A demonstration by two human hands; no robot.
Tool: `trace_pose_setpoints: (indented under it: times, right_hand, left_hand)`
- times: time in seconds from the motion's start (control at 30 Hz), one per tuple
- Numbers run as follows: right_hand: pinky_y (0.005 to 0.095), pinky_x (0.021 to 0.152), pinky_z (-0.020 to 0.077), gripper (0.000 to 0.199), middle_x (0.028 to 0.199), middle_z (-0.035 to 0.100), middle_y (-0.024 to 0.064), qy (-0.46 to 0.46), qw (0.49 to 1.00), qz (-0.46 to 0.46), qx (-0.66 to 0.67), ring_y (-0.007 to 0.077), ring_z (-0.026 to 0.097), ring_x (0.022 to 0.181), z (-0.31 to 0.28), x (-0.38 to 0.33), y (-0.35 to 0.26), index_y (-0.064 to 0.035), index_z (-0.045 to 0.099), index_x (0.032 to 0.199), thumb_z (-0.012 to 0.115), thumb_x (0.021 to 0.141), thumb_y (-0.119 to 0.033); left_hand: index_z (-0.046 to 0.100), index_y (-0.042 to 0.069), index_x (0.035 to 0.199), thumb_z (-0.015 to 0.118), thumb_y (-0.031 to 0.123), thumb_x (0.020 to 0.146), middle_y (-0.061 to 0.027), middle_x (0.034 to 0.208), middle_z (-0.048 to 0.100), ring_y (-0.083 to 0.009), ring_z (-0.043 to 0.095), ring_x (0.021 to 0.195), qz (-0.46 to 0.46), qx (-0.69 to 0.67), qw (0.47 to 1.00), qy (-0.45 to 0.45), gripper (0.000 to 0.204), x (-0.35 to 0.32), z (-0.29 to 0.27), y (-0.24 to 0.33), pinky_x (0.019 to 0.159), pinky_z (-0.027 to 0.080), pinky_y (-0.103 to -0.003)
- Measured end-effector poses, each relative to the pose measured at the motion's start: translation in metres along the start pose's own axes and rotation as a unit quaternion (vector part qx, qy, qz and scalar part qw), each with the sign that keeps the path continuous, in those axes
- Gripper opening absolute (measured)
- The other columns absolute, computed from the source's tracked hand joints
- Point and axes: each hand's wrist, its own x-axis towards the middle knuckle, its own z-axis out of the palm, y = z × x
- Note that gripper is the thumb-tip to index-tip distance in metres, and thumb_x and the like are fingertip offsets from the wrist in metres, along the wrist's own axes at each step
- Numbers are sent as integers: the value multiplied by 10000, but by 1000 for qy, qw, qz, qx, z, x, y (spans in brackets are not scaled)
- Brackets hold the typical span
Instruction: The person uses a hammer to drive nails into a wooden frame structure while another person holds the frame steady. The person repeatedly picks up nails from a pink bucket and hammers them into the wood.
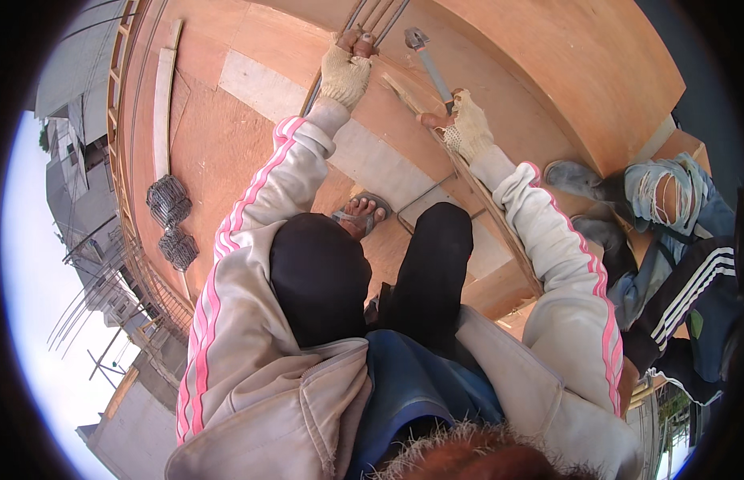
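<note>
My left hand (348,70), in a cream fingerless knit glove, is closed around thin steel bars (394,21) at the top middle. Several bars run from it toward the far edge of the view. My right hand (463,128), gloved the same way, grips the lower end of a hammer (433,74) with a grey handle. The hammer's metal head points up and away, apart from the bars. Beneath my right hand a long narrow wooden strip (504,228) slants toward me. Between my hands and knees lie plywood sheets (380,150).
Two bundles of bent steel wire (168,202) lie at the left by a pale plank (162,112). A slatted wooden edge (114,104) borders the platform, with buildings beyond. A plywood panel (588,64) rises at far right. A co-worker's torn jeans (668,196) and boots are close at right.
</note>
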Motion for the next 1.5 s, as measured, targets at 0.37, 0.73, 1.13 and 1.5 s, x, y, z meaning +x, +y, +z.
trace_pose_setpoints:
  times: [0.37,0.73,1.13,1.5]
  right_hand:
    - [380,751,532,878,915,654,173,-3,997,41,58,274,658,843,-3,3,6,79,572,1111,908,604,-555]
    - [441,741,516,845,939,649,191,-70,994,88,11,274,652,890,-4,4,11,64,567,1113,811,732,-649]
    - [376,715,468,469,870,597,109,22,992,4,123,213,538,784,-34,15,22,21,597,1199,666,977,-387]
    - [335,720,460,273,833,552,89,2,998,-55,31,188,522,760,-55,3,7,-46,595,1203,627,1016,-242]
  left_hand:
    - [705,13,1097,616,342,1032,-93,906,725,-168,695,867,106,164,975,-110,347,42,-54,83,775,532,-313]
    - [694,1,1158,701,246,948,-147,998,715,-256,704,951,57,198,942,-266,322,38,-10,0,834,547,-361]
    - [686,39,1199,628,108,786,-199,1099,714,-384,660,1046,177,312,830,-426,423,69,3,-57,915,539,-442]
    - [640,6,1283,560,-1,776,-173,1278,672,-360,611,1215,99,329,811,-475,514,65,1,-56,1137,434,-414]
